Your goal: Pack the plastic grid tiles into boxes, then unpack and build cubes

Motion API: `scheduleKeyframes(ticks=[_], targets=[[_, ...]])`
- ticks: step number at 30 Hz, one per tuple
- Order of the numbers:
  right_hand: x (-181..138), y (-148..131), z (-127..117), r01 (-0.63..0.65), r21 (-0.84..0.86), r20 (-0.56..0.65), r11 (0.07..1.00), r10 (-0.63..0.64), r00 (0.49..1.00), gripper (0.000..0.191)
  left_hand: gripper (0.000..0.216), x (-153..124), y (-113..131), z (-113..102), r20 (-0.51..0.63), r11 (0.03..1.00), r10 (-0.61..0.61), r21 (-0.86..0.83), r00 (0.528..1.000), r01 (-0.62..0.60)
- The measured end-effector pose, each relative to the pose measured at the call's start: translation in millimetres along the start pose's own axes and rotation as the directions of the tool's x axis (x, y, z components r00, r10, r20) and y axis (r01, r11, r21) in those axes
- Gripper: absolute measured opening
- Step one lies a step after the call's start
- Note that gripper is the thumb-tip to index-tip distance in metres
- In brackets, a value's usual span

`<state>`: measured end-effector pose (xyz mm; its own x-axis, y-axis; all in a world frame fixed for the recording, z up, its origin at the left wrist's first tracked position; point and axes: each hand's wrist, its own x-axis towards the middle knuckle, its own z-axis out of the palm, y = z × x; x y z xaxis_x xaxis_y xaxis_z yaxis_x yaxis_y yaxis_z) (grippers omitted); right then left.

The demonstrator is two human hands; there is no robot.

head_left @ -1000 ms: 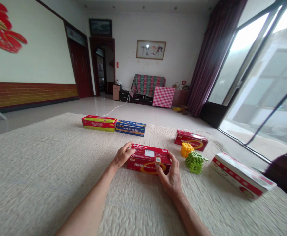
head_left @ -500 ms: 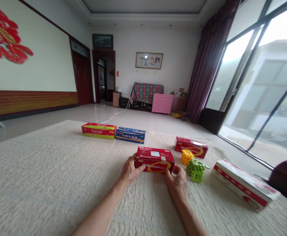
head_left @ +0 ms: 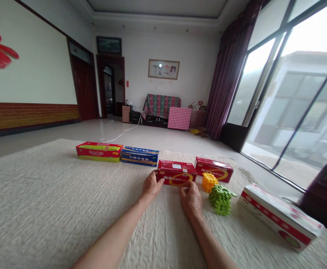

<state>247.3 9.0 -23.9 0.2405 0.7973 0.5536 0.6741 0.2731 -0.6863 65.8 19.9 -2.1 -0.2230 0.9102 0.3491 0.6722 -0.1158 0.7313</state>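
Observation:
A red cardboard box (head_left: 177,174) with a yellow ring and white lettering stands on the cream textured cover, between the blue box and another red box. My left hand (head_left: 151,184) grips its left end, thumb on the front face and fingers around the side. At the lower right of the front face, my right hand (head_left: 191,197) is closed against the box with bent fingers; its fingertips are partly hidden. Just right of it lie a yellow openwork block (head_left: 209,182) and a green one (head_left: 221,200).
A red-and-green box (head_left: 99,152) and a blue box (head_left: 140,156) stand end to end on the left. A second red box (head_left: 214,169) stands behind the yellow block. A long white-and-red box (head_left: 281,216) lies at the right. Beyond the cream cover (head_left: 68,209) is tiled floor.
Both hands have pushed the red box away from me, into the row between the blue box and the other red box. My right hand has shifted from its right end to its front.

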Motion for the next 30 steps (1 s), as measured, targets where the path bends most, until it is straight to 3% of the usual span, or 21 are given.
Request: scheduleKeyframes(ticks=[5, 11, 18, 30], targets=[[12.6, -1.7, 13.6, 0.128, -0.223, 0.138, 0.966, -0.099, 0.985, 0.038, 0.032, 19.2, 0.6, 13.6, -0.088, 0.988, -0.091, 0.116, 0.992, 0.101], [28.2, -7.1, 23.4, 0.188, -0.304, 0.321, 0.934, -0.086, 0.943, 0.036, 0.038, 41.6, -2.4, 23.4, -0.042, 0.964, -0.124, 0.230, 0.991, 0.131], [48.2, -5.7, 34.1, 0.155, -0.328, 0.375, 0.932, -0.022, 0.927, 0.040, 0.034, 59.6, -1.7, 34.5, -0.016, 0.956, -0.057, 0.287, 0.998, 0.059], [66.7, -2.0, 47.9, 0.196, -0.349, 0.446, 0.917, -0.021, 0.895, 0.047, 0.041, 70.0, -5.1, 43.6, 0.061, 0.906, 0.014, 0.421, 0.998, -0.038]])
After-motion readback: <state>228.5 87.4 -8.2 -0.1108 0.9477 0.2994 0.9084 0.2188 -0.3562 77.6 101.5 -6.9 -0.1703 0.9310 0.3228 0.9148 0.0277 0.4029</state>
